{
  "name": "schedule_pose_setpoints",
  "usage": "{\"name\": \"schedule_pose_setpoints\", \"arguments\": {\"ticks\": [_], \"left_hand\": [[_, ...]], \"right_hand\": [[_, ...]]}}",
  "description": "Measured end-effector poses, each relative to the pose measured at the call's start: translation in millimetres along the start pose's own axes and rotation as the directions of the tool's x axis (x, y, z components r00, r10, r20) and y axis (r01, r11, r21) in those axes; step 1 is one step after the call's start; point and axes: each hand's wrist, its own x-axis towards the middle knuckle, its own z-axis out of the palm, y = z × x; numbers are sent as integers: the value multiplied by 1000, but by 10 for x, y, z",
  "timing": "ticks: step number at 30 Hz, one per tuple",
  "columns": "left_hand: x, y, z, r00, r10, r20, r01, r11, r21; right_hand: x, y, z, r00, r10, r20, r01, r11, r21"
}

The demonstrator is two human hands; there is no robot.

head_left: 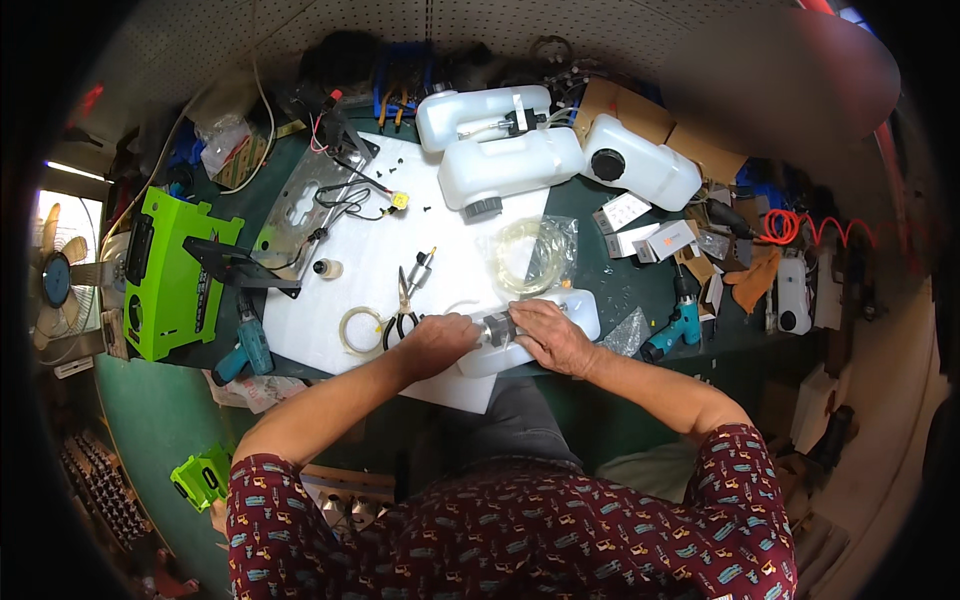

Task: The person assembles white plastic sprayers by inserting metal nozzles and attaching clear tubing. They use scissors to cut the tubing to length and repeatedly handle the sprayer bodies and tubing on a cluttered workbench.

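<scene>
I see right hand (552,335) clamped on grey cylinder (497,328), over white tank (582,312) at table (640,278) edge; left hand (443,341) at cylinder's end, grip hidden, can't tell. Midway, I judge: rear tank (465,107) carries black fitting (522,122); tubing coil (506,260) lies loose.

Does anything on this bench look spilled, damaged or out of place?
Small dark bits, possibly screws, lie loose on the white sheet, scattered rather than gathered, so they look stray. I see no clear spill or damage near the left hand or right hand.
</scene>
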Motion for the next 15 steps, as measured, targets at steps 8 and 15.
{"name": "schedule_pose_setpoints", "arguments": {"ticks": [8, 15], "left_hand": [[10, 80, -6, 988, -104, 113, 103, 995, 15], [115, 81, -146, 944, -224, 243, 218, 975, 50]], "right_hand": [[-57, -49, 37, 996, 19, -82, -22, 999, -40], [97, -10, 91, 988, -31, -149, 21, 997, -69]]}}
